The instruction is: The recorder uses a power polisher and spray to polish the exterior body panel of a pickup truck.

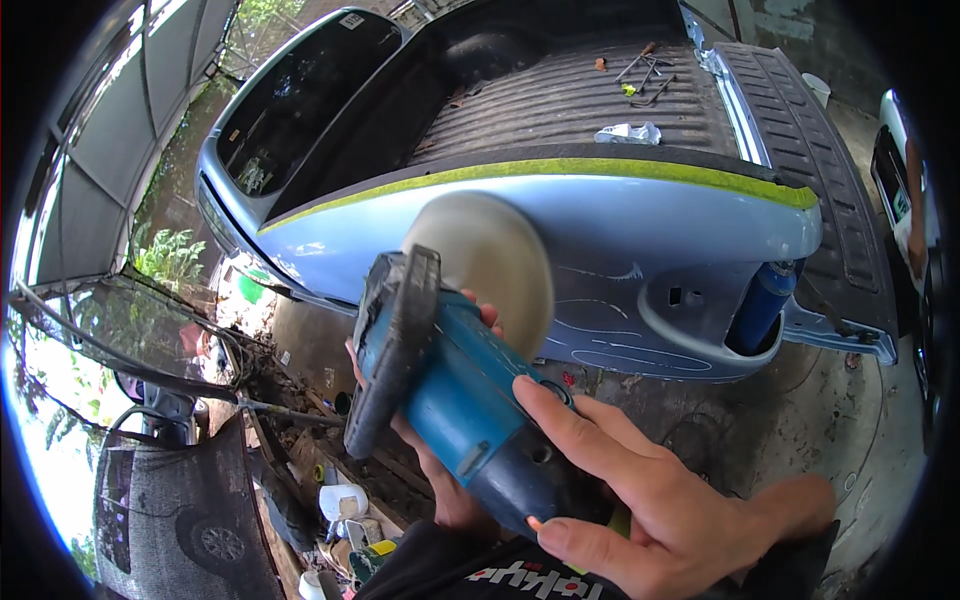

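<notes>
A teal and black power polisher (450, 390) is held in both my hands, its round pale pad (485, 255) blurred as if spinning. The pad lies against or just over the light blue side panel (620, 220) of a pickup truck. From below, my left hand (440, 470) grips the front of the body; most of it is hidden behind the tool, with fingertips showing by the pad. My right hand (640, 490) is wrapped round the black rear end, index finger along the housing. A black loop handle (395, 350) arches over the front.
Yellow-green tape (560, 168) runs along the bed's top edge. A blue bottle (762, 305) stands in the open tail light recess, near pale curved marks. Hand tools (650, 75) and a crumpled wrapper (628, 133) lie in the bed. The tailgate (810, 170) is down. Clutter fills the lower left.
</notes>
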Available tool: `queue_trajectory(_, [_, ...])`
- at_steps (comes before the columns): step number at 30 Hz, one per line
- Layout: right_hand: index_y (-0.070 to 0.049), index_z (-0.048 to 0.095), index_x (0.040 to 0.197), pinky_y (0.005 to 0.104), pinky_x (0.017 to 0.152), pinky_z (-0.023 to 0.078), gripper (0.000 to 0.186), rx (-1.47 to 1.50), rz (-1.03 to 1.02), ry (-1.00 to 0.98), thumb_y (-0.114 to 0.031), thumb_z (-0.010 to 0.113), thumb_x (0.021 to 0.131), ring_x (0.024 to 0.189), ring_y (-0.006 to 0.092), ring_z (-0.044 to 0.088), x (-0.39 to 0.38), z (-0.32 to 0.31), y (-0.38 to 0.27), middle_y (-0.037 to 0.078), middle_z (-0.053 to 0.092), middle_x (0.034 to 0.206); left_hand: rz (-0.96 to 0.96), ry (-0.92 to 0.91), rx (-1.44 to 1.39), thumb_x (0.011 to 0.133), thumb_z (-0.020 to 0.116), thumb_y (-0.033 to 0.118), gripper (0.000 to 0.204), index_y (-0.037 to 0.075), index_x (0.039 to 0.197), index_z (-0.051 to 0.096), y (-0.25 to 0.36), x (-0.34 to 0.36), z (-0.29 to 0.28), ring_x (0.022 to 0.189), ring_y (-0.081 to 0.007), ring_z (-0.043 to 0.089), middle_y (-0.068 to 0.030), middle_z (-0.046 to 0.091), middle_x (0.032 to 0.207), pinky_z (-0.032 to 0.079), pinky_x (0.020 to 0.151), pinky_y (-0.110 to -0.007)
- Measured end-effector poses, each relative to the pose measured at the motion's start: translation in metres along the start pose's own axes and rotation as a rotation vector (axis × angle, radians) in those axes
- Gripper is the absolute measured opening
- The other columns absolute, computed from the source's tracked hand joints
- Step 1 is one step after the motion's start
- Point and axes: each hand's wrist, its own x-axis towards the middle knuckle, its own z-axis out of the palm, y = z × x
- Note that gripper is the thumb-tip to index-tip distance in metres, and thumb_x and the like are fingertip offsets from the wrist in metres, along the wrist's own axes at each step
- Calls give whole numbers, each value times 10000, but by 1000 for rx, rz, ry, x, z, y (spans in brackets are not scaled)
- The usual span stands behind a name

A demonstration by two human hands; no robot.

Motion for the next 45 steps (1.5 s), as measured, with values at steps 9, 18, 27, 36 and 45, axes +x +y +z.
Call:
queue_trajectory(9, [-70, 237, 1651, 367, 1024, 462, 813, -14, -5, -40, -192, 691, 988, 1240, 274, 511, -15, -25, 5, 233, 456, 1398, 77, 16, 99, 966, 422, 764, 899, 23, 1473, 469, -25, 2, 18, 1176, -391, 647, -253, 603, 1299, 589, 987, -475])
queue_trajectory(18, [-117, 284, 1644, 308, 827, 583, 762, 28, 42, -33, -197, 679, 998, 1137, 247, 591, -30, -38, 24, 225, 408, 1462, 158, -67, 132, 974, 430, 714, 860, 21, 1483, 463, -28, 10, 9, 1218, -463, 606, -270, 588, 1320, 605, 910, -565])
queue_trajectory(27, [-152, 312, 1640, 479, 1111, 439, 750, -68, -95, 138, -191, 682, 988, 1343, 557, 484, -106, -39, 18, 440, 319, 1491, -55, -156, -59, 990, 452, 679, 887, -29, 1519, 378, -70, -26, 60, 1231, -448, 597, -324, 537, 1358, 575, 970, -560])
queue_trajectory(36, [18, 358, 1587, 421, 1167, 371, 808, -217, -9, 273, -143, 759, 905, 1393, 376, 500, -191, -52, -4, 324, 368, 1574, -267, -155, -132, 959, 401, 738, 959, -16, 1549, 357, -119, -59, 111, 1232, -444, 616, -322, 535, 1399, 549, 1006, -578])
queue_trajectory(45, [29, 425, 1550, 481, 1195, 307, 707, -322, 57, 471, -189, 711, 942, 1434, 463, 440, -260, -35, -8, 346, 418, 1554, -524, -195, 32, 938, 576, 691, 979, 10, 1587, 304, -146, -78, 136, 1348, -417, 530, -282, 426, 1548, 491, 1080, -563])
